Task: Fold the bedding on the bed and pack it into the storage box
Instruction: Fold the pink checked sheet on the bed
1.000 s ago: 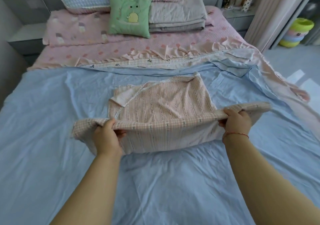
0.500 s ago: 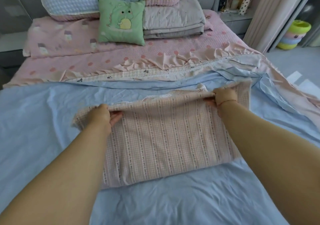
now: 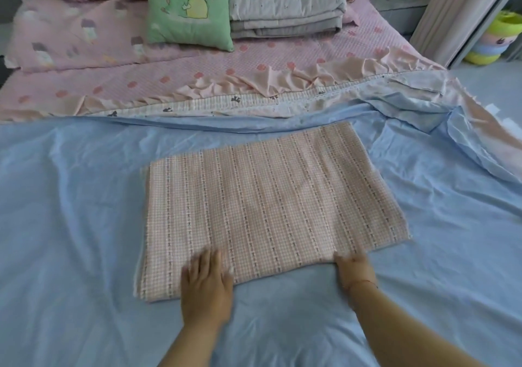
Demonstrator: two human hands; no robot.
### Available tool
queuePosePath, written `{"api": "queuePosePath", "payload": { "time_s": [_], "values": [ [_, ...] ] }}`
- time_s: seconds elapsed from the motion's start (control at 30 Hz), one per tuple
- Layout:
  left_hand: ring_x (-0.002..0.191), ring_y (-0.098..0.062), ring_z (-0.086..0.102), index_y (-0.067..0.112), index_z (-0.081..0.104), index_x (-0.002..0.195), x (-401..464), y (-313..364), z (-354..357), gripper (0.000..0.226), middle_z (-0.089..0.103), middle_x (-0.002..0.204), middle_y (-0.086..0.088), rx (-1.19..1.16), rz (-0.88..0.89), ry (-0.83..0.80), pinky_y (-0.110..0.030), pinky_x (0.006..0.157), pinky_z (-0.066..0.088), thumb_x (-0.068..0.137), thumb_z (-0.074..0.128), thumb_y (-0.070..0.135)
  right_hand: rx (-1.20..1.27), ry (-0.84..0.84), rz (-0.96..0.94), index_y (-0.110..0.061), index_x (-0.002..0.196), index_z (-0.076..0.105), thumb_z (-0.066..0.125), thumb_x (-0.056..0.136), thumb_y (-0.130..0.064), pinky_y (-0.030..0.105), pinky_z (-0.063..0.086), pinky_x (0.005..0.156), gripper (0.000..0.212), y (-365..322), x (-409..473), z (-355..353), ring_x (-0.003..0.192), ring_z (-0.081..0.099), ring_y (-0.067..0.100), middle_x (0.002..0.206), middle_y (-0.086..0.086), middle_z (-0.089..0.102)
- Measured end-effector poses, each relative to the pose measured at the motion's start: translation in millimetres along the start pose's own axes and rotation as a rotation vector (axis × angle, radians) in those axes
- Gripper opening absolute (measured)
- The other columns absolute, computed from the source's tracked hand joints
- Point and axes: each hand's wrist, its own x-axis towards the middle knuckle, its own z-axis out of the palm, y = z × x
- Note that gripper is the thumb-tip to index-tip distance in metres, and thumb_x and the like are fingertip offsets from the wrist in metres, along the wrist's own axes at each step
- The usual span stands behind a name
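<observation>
left hand [image 3: 205,287] flat, fingers spread, pressing the near edge of the folded pink checked sheet [image 3: 271,197]; right hand [image 3: 354,270] at that same edge, can't tell if it's pinching; sheet sits mid-bed on the blue sheet [image 3: 70,197]; lift it carelessly and the layers probably slide apart; no storage box visible

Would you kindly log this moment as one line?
cloth: folded, flat on sheet | left hand: flat on near edge | right hand: at near edge

A stack of coloured plastic rings [image 3: 501,40] sits on the floor to my right. Beside it hangs a curtain [image 3: 452,13]. Beyond the curtain stands a grey nightstand [image 3: 401,13].
</observation>
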Motion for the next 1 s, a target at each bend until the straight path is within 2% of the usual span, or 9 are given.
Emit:
{"api": "queuePosePath", "payload": {
  "time_s": [0.07, 0.17, 0.27, 0.37, 0.5, 0.57, 0.67, 0.83, 1.0],
  "values": [
    [0.131, -0.037, 0.045, 0.001, 0.057, 0.13, -10, -9, 6, 0.07, 0.054, 0.137, -0.019, -0.027, -0.054, 0.095, -0.051, 0.111, 0.027, 0.093, 0.02, 0.048, 0.116, -0.029, 0.128, 0.002, 0.116, 0.06, 0.062, 0.088, -0.024, 0.034, 0.044, 0.084, 0.039, 2, 3, -1, 0.1, 0.059, 0.037, 0.108, 0.023, 0.063],
    [0.137, -0.043, 0.028, 0.0, 0.049, 0.135, -16, -10, 0, 0.072, 0.037, 0.146, -0.029, -0.121, -0.323, 0.221, -0.053, 0.115, 0.017, 0.088, 0.035, 0.052, 0.517, -0.11, 0.262, -0.005, 0.104, 0.061, 0.066, 0.086, -0.024, 0.028, 0.054, 0.056, 0.027, -9, 10, -4, 0.069, 0.059, 0.024, 0.084, 0.012, 0.062],
    [0.145, -0.04, 0.004, 0.018, 0.029, 0.149, -9, -2, -19, 0.073, 0.005, 0.158, -0.022, -0.262, -0.612, 0.192, -0.058, 0.115, 0.005, 0.089, 0.052, 0.053, 0.791, -0.243, 0.347, -0.007, 0.11, 0.061, 0.065, 0.088, -0.021, 0.038, 0.055, 0.083, 0.026, -18, 10, -1, 0.091, 0.065, 0.024, 0.102, 0.011, 0.067],
    [0.146, -0.039, -0.005, 0.023, 0.012, 0.154, 2, 2, -32, 0.089, -0.011, 0.16, -0.015, -0.398, -0.746, 0.21, -0.059, 0.115, 0.008, 0.085, 0.061, 0.052, 0.91, -0.337, 0.374, -0.007, 0.113, 0.058, 0.063, 0.09, -0.019, 0.038, 0.05, 0.091, 0.026, -26, -8, 2, 0.091, 0.064, 0.024, 0.105, 0.011, 0.066],
    [0.142, -0.043, 0.016, 0.003, -0.001, 0.152, 7, 6, -38, 0.114, 0.004, 0.157, -0.025, -0.737, -1.05, 0.283, -0.053, 0.116, 0.02, 0.078, 0.074, 0.047, 0.958, -0.409, 0.409, -0.007, 0.117, 0.056, 0.061, 0.092, -0.015, 0.037, 0.047, 0.097, 0.027, -22, -25, 19, 0.096, 0.061, 0.024, 0.109, 0.012, 0.064],
    [0.137, -0.043, 0.028, 0.008, -0.002, 0.153, 7, 13, -40, 0.116, 0.012, 0.154, -0.028, -0.882, -1.13, 0.29, -0.051, 0.114, 0.026, 0.076, 0.076, 0.046, 0.941, -0.42, 0.408, -0.005, 0.12, 0.055, 0.06, 0.092, -0.015, 0.035, 0.047, 0.092, 0.03, -23, -28, 26, 0.089, 0.061, 0.021, 0.103, 0.01, 0.065],
    [0.129, -0.039, 0.044, 0.032, 0.005, 0.153, 7, 23, -31, 0.095, 0.028, 0.152, -0.02, -1.0, -0.954, 0.345, -0.044, 0.105, 0.037, 0.084, 0.071, 0.031, 0.92, -0.421, 0.4, -0.004, 0.124, 0.054, 0.059, 0.092, -0.012, 0.036, 0.047, 0.09, 0.034, -29, -29, 30, 0.1, 0.062, 0.025, 0.114, 0.012, 0.064],
    [0.103, -0.014, 0.054, 0.021, 0.066, 0.117, -3, 26, -33, 0.033, 0.056, 0.119, 0.007, -1.142, -0.666, 0.396, -0.028, 0.094, 0.047, 0.087, 0.067, 0.011, 0.956, -0.435, 0.335, 0.002, 0.122, 0.054, 0.057, 0.092, -0.006, 0.037, 0.05, 0.086, 0.031, -40, -30, 23, 0.096, 0.064, 0.025, 0.114, 0.013, 0.065],
    [0.087, -0.013, 0.063, 0.025, 0.072, 0.095, -37, 58, -70, 0.021, 0.065, 0.097, 0.008, -1.089, -0.482, 0.498, -0.029, 0.081, 0.05, 0.087, 0.063, 0.007, 1.107, -0.423, 0.183, -0.006, 0.124, 0.055, 0.057, 0.09, -0.005, 0.043, 0.05, 0.093, 0.033, -55, -38, 2, 0.101, 0.063, 0.026, 0.112, 0.011, 0.066]
  ]
}}
